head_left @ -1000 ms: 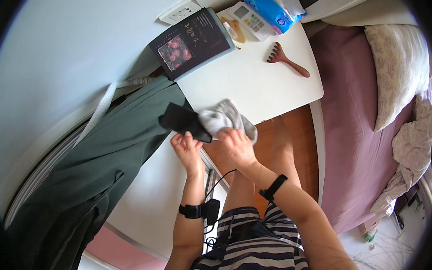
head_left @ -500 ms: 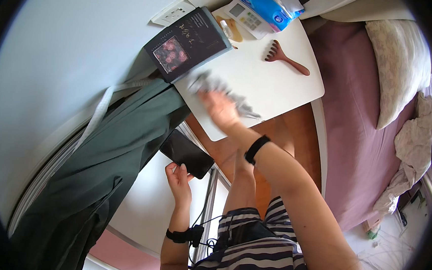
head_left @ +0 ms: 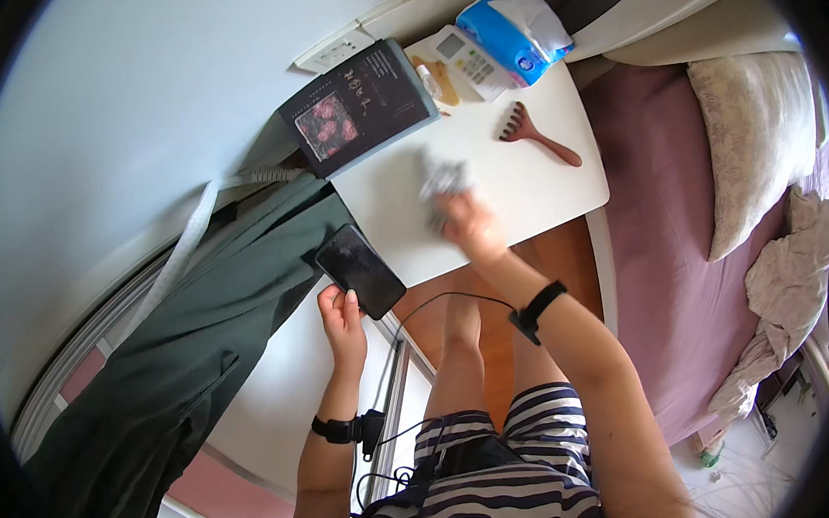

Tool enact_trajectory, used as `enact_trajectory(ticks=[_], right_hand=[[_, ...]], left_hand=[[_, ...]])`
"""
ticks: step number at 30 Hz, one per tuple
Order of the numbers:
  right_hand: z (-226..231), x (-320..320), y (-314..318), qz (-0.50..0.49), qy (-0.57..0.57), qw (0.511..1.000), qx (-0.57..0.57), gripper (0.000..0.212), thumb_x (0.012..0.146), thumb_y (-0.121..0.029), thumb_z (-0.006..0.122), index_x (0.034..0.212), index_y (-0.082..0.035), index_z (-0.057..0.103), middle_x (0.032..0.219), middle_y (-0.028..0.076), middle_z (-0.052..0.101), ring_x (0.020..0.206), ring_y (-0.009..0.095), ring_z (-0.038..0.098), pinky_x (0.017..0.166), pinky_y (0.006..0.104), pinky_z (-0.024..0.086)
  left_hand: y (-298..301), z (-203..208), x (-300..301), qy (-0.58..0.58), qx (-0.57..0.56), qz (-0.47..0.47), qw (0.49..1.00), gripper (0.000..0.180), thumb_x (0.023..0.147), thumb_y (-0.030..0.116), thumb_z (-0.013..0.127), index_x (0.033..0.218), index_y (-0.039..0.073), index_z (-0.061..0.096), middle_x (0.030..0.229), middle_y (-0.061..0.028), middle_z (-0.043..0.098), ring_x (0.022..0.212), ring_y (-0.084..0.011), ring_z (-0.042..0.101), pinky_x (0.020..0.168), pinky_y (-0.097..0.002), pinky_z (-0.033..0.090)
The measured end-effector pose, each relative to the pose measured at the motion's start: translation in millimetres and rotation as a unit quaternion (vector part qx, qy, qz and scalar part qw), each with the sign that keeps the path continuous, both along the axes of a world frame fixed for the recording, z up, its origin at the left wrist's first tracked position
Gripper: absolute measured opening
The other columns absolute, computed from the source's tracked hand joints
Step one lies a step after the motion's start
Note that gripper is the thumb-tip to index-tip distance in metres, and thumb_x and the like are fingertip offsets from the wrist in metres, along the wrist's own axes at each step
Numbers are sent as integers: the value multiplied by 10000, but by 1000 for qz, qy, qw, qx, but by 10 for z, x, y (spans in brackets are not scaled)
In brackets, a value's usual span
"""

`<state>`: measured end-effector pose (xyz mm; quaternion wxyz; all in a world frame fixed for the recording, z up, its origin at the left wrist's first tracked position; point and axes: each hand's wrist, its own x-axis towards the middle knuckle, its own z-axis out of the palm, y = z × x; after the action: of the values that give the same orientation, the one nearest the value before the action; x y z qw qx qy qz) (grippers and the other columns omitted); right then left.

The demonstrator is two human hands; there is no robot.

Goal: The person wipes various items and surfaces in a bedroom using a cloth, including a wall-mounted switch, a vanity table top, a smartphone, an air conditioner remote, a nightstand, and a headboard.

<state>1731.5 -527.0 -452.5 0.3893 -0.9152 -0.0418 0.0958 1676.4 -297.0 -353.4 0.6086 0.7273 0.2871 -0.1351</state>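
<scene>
My left hand (head_left: 340, 313) holds a black smartphone (head_left: 362, 271) by its lower edge, just off the near left corner of the white tabletop (head_left: 523, 197). Over the middle of that top, my right hand (head_left: 474, 223) is closed around a grey cloth (head_left: 445, 178), which is blurred by motion. A dark book or box (head_left: 372, 104) with a flower picture lies at the table's left side. Farther right rests a brown wide-toothed comb (head_left: 540, 139) with a long handle.
At the table's far end are a white remote control (head_left: 471, 61), a blue tissue pack (head_left: 518, 33) and a small white bottle (head_left: 429, 79). Dark green fabric (head_left: 230, 333) hangs at left, below a wall socket (head_left: 335, 47). A bed with mauve bedding (head_left: 666, 255) stands right.
My right hand has moved right across the tabletop with the cloth, which is now bunched up more. My left hand has lifted the phone slightly toward the table.
</scene>
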Motion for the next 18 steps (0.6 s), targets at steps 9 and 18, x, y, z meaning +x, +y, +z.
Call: enact_trajectory(ticks=[9, 18], right_hand=[[406, -405, -313, 22, 172, 982, 76, 304, 716, -110, 613, 1017, -138, 588, 959, 88, 528, 721, 291, 599, 653, 370, 525], [325, -571, -835, 25, 202, 979, 20, 306, 753, -198, 577, 1042, -95, 581, 933, 125, 555, 778, 321, 601, 693, 407, 509]], left_hand=[[-89, -616, 574, 40, 17, -50, 998, 270, 945, 183, 465, 1164, 57, 369, 1028, -72, 552, 819, -115, 501, 673, -288, 473], [-519, -894, 759, 131, -4, 81, 988, 340, 917, 209, 531, 1196, 63, 401, 1121, -70, 496, 981, -162, 491, 747, -356, 472]])
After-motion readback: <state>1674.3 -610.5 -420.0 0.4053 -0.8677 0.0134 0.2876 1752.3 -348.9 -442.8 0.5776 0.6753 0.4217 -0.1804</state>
